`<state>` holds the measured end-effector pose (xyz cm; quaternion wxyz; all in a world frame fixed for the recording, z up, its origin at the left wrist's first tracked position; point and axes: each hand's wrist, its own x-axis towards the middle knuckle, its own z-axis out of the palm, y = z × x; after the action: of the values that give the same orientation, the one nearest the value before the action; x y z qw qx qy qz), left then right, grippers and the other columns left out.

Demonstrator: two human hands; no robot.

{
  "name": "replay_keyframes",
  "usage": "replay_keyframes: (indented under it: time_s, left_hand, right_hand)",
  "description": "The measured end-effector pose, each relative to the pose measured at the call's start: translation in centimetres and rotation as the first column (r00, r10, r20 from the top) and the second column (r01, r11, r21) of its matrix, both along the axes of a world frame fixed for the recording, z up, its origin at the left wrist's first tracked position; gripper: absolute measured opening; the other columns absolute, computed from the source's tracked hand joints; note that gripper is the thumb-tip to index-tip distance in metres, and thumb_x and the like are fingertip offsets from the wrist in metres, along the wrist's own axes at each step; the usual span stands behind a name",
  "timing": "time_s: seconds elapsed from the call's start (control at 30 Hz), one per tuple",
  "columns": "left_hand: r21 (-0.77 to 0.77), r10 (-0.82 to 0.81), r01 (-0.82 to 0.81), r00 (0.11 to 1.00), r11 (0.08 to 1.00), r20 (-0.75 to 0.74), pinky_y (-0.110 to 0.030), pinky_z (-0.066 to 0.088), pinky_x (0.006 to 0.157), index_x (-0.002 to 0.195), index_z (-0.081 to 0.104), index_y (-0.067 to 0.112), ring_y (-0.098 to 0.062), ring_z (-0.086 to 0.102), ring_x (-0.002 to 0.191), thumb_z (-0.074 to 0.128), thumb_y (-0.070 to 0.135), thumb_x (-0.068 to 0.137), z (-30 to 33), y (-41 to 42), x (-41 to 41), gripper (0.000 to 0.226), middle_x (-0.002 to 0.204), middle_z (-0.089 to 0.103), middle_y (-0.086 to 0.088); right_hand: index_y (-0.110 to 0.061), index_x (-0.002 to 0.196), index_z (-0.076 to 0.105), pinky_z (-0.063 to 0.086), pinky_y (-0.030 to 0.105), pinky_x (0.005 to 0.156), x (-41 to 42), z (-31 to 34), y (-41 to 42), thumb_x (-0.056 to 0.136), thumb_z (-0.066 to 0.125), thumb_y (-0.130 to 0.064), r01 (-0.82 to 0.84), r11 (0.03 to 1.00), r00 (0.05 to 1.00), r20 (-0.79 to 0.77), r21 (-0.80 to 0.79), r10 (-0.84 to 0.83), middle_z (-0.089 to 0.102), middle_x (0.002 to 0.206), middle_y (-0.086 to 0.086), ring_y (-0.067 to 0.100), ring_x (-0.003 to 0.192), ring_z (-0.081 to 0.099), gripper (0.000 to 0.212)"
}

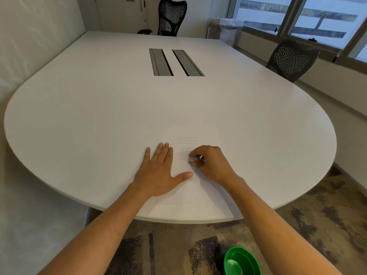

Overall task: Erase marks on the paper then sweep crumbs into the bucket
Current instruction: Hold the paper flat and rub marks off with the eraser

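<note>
Head view is looking down on a large white bench [99,108] with a rounded near edge. A sheet of white paper [190,191] is lying flat close to that near edge, its lower border just inside the rim and its outline hard to tell from the bench top. Faint pencil marks [185,139] are showing as a few short horizontal strokes on the upper part of the sheet.

The left hand [158,175] is pressing flat on the paper's left side, fingers straight and together, thumb spread toward the right. Its grip is open, holding nothing. The right hand [210,165] is sitting just beside it on the sheet, fingers curled, pinching a small pale eraser [194,159] between thumb and fingertips; the eraser's end is touching the paper below the marks. Crumbs are too small to make out.

A green bucket [243,262] is standing on the patterned carpet [158,253] below the bench's near edge, under the right forearm, its mouth open upward.

Two dark cable slots [174,62] are lying side by side in the bench's middle. One black mesh chair [171,16] is standing at the far edge, another [291,59] at the right edge beneath the windows [317,16]. A lined bin [228,30] is standing near the far right corner.
</note>
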<state>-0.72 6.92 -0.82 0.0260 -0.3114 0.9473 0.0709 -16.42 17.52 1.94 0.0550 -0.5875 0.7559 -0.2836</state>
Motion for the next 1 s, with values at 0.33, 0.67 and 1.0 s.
replay_keyframes:
  time_s: [0.33, 0.67, 1.0]
  left_hand:
    - [-0.024, -0.011, 0.011, 0.999, 1.000, 0.032, -0.051, -0.010, 0.118, 0.152, -0.015, 0.012, -0.018, -0.021, 0.147, -0.001, 0.092, 0.066, -0.4, -0.3, -0.2, 0.118, 0.162, -0.018, -0.005]
    - [-0.026, -0.006, 0.006, 1.000, 1.000, -0.002, -0.052, -0.009, 0.118, 0.152, -0.013, 0.011, -0.018, -0.019, 0.147, 0.002, 0.092, 0.067, -0.5, -0.1, -0.2, 0.118, 0.162, -0.015, -0.005]
    - [-0.046, -0.017, 0.017, 1.000, 0.999, 0.003, -0.052, -0.007, 0.118, 0.152, -0.013, 0.011, -0.019, -0.020, 0.147, -0.004, 0.092, 0.065, -0.7, -0.3, -0.1, 0.120, 0.162, -0.015, -0.006]
  right_hand:
    - [0.004, 0.071, 0.066, 0.052, 0.038, 0.070, -1.3, -0.1, -2.5, 0.072, 0.056, 0.008, 0.042, 0.999, 0.991, -0.125, 0.027, -0.038, 0.067, 0.070, 0.016, 0.032, 0.070, 0.060, 0.011]
    - [-0.007, 0.078, 0.075, 0.054, 0.024, 0.071, 1.1, 0.0, 0.3, 0.074, 0.067, 0.002, -0.064, 0.997, 0.997, -0.035, 0.041, 0.066, 0.074, 0.079, 0.002, 0.015, 0.071, 0.065, 0.013]
    - [-0.004, 0.069, 0.071, 0.052, 0.025, 0.063, -0.9, 0.5, -2.3, 0.072, 0.061, 0.004, 0.057, 0.998, 0.997, 0.055, -0.006, -0.057, 0.072, 0.073, 0.004, 0.015, 0.065, 0.063, 0.014]
